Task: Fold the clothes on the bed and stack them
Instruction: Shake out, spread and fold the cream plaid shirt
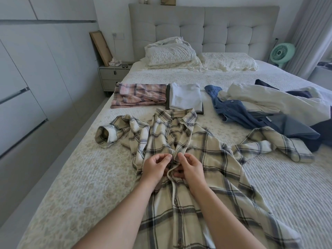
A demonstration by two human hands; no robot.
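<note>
Spreading across most of the view, the bed (269,203) carried everything, its quilted cover giving a broad flat surface for folding. Largest on it was the cream plaid flannel shirt (206,153), laid front-up with collar toward the headboard and both sleeves thrown out sideways, apparently so the front could be closed before folding. To the right lay an unfolded heap: a white garment (269,99) over a blue denim shirt (239,114), one plaid cuff touching the denim's edge. Beyond the collar sat two finished pieces side by side, pink plaid pyjamas (140,95) and a folded white top (186,96) on something dark, kept near the far left so the middle stayed free.

Both hands met at the shirt's placket. The left hand (154,168) had its fingers curled, pinching the left front edge; the right hand (190,168) pinched the opposite edge, seemingly working a button. Open cover remained to the left of the shirt, enough for turning the sleeves inward; the right side looked crowded.
</note>
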